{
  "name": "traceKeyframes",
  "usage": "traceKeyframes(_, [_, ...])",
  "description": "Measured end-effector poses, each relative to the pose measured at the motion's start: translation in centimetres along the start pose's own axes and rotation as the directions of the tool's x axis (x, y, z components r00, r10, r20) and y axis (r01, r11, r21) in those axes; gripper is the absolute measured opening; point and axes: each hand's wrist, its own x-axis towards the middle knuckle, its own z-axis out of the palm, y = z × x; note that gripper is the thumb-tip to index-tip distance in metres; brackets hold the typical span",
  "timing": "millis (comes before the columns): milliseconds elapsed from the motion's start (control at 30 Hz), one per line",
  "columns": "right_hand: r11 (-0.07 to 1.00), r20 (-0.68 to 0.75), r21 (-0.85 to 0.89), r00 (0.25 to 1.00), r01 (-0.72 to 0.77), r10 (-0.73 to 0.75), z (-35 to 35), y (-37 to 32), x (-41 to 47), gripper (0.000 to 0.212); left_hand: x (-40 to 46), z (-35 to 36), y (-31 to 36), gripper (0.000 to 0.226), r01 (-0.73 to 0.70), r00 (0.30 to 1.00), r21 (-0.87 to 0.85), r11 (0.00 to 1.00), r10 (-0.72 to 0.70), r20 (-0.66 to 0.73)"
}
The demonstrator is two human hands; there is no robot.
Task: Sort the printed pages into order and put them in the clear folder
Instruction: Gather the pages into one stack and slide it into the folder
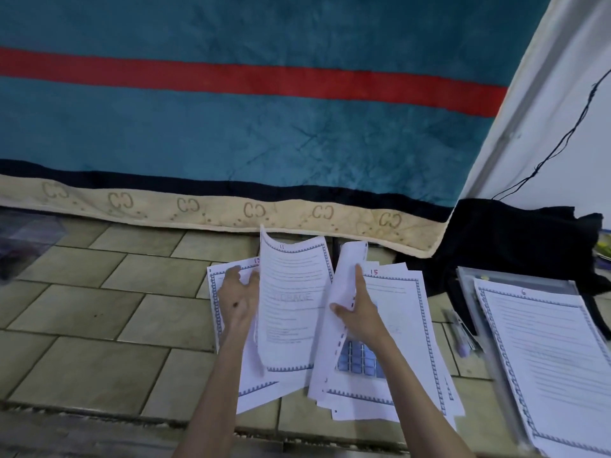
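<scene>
On the tiled floor (99, 302) at lower centre we are mid-sort: left hand (238, 299) pinches page 11 (291, 302), right hand (355, 312) grips a curled page (345, 276); next, place by number toward the folder (476, 312), right.

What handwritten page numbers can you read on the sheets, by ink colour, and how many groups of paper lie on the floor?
Red numbers: 1, the 15
Dark numbers: 2, the 11 and the 6
Paper groups: 3, left pile, right pile, folder stack
Total: 6
</scene>
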Motion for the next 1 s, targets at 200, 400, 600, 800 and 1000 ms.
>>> traceKeyframes(200, [0.99, -0.162, 0.097, 0.98, -0.099, 0.113, 0.0, -0.6, -0.7, 0.067, 0.2, 0.6, -0.2, 0.032, -0.049, 0.992, 0.251, 0.967, 0.017, 0.128])
traceKeyframes(400, [0.949, 0.195, -0.22, 0.943, -0.226, 0.27, 0.8, -0.6, -0.2, 0.086, -0.5, -0.1, -0.6, 0.032, -0.176, 0.983, 0.307, 0.935, 0.153, 0.099])
traceKeyframes(600, [0.93, 0.379, -0.367, 0.91, -0.022, 0.171, 0.4, 0.9, 0.3, 0.048, -1.8, -2.6, 3.5, 0.022, -0.195, 0.974, 0.224, 0.955, 0.215, -0.068])
traceKeyframes(800, [0.929, 0.364, -0.351, 0.898, -0.116, 0.249, -0.5, -1.0, 1.0, 0.051, -4.5, -8.0, 7.8, 0.024, -0.208, 0.949, 0.23, 0.951, 0.253, -0.188])
traceKeyframes(1000, [0.951, 0.312, -0.217, 0.907, -0.222, 0.283, -1.4, -2.1, 1.5, 0.074, -8.0, -11.6, 10.7, 0.02, -0.278, 0.934, 0.1, 0.955, 0.293, -0.203])
